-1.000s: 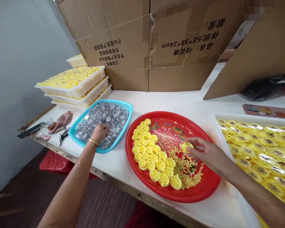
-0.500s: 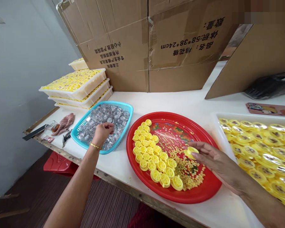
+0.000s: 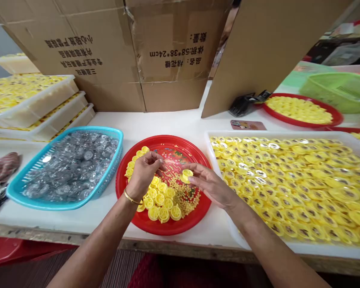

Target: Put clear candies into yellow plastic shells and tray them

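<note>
Between the thumb and fingers of my right hand (image 3: 211, 185) is a small round yellow plastic cup (image 3: 186, 175), held above the red tray (image 3: 168, 229). My left hand (image 3: 144, 173) is pinched closed just left of it over the same tray; whatever sits in its fingertips is too small to make out. Rows of similar yellow cups (image 3: 160, 199), filled with small pale-yellow pieces, stand on the tray's left side, partly covered by my left hand. Loose yellow pieces (image 3: 187, 203) lie scattered on its right side. Clear plastic caps (image 3: 78, 160) fill a blue basket (image 3: 110, 170) at left.
A large white tray (image 3: 228, 134) of capped yellow cups stands at right. Stacked white trays (image 3: 60, 96) are at the back left. Cardboard panels (image 3: 174, 94) wall off the back. Farther right are another red tray (image 3: 337, 120) and a green basket (image 3: 336, 90).
My left hand has moved right, from the basket of clear caps to over the red tray. My right hand still holds the yellow cup. The view has turned to the right.
</note>
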Demonstrator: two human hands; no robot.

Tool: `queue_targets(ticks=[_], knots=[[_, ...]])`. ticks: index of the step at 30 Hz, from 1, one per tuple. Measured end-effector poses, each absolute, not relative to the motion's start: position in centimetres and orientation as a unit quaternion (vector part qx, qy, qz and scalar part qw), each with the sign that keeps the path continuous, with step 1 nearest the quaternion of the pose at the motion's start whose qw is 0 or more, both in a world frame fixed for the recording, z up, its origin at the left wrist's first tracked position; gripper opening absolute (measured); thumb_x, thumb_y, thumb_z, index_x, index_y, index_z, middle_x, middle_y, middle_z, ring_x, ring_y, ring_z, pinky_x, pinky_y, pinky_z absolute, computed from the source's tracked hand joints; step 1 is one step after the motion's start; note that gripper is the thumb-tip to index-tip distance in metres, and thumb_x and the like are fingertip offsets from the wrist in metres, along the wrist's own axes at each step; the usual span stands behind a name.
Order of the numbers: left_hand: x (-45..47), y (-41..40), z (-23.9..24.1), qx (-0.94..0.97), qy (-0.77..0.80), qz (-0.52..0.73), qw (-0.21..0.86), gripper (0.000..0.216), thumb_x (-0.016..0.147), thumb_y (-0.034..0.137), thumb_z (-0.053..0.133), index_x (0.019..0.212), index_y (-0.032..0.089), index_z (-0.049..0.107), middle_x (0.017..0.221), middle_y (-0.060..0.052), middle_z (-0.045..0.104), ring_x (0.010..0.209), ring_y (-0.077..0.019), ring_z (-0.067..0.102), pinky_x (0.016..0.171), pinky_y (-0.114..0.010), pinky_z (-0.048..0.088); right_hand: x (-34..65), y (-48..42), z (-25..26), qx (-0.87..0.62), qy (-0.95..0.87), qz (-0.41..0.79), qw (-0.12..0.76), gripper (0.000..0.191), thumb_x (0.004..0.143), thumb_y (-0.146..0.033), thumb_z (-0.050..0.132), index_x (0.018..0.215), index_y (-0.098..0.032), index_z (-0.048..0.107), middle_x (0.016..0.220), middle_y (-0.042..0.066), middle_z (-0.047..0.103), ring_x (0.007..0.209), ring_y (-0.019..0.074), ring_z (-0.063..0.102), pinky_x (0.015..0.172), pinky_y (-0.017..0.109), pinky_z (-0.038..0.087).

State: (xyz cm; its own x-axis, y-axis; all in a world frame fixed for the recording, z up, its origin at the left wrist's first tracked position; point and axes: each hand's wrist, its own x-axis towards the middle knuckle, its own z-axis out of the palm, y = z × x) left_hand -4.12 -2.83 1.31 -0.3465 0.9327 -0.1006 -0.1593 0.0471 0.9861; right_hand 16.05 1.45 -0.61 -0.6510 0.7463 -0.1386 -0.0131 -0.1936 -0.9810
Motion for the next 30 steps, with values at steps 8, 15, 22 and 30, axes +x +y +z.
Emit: queue_targets(ticks=[8, 15, 22, 30], knots=[[-0.9, -1.9, -0.2, 0.261, 0.433, 0.617, 0.603, 0.016, 0.062, 0.02, 0.078, 0.073, 0.017, 0.066, 0.067, 0.002, 0.062, 0.056, -0.0062, 0.054, 0.052, -0.018, 0.042, 16.5, 1.7, -0.3, -0.283, -0.56, 0.722, 0.292, 0.031, 0.08, -0.028, 0.063, 0.111, -0.024, 0.061, 0.108, 0.004, 0.06, 0.085, 0.0125, 0.053, 0.071, 0.025, 0.045], [0.0, -1.3, -0.7, 0.291, 0.427, 0.648, 0.56, 0.013, 0.064, 0.018, 0.077, 0.074, 0.019, 0.068, 0.065, 0.004, 0.062, 0.055, -0.0059, 0.053, 0.053, -0.019, 0.042, 16.6, 1.6, 0.3, -0.267, -0.543, 0.743, 0.285, 0.029, 0.08, -0.026, 0.062, 0.109, -0.023, 0.062, 0.102, 0.004, 0.061, 0.085, 0.0122, 0.053, 0.067, 0.023, 0.043], [0.6, -1.4, -0.9, 0.423, 0.493, 0.672, 0.357, 0.007, 0.072, 0.022, 0.073, 0.077, 0.02, 0.069, 0.073, 0.001, 0.064, 0.062, -0.0095, 0.055, 0.057, -0.022, 0.045, 16.5, 1.5, 0.2, -0.281, -0.497, 0.78, 0.255, 0.03, 0.076, -0.027, 0.065, 0.106, -0.022, 0.063, 0.095, 0.002, 0.058, 0.075, 0.0102, 0.053, 0.064, 0.022, 0.042], [0.6, -2.2, -1.2, 0.531, 0.521, 0.635, 0.209, 0.004, 0.078, 0.02, 0.066, 0.082, 0.021, 0.065, 0.079, -0.001, 0.064, 0.071, -0.013, 0.059, 0.065, -0.026, 0.048, 16.6, 1.7, -0.1, -0.28, -0.51, 0.769, 0.266, 0.031, 0.078, -0.027, 0.064, 0.109, -0.023, 0.063, 0.097, 0.002, 0.059, 0.078, 0.0106, 0.053, 0.066, 0.022, 0.041]])
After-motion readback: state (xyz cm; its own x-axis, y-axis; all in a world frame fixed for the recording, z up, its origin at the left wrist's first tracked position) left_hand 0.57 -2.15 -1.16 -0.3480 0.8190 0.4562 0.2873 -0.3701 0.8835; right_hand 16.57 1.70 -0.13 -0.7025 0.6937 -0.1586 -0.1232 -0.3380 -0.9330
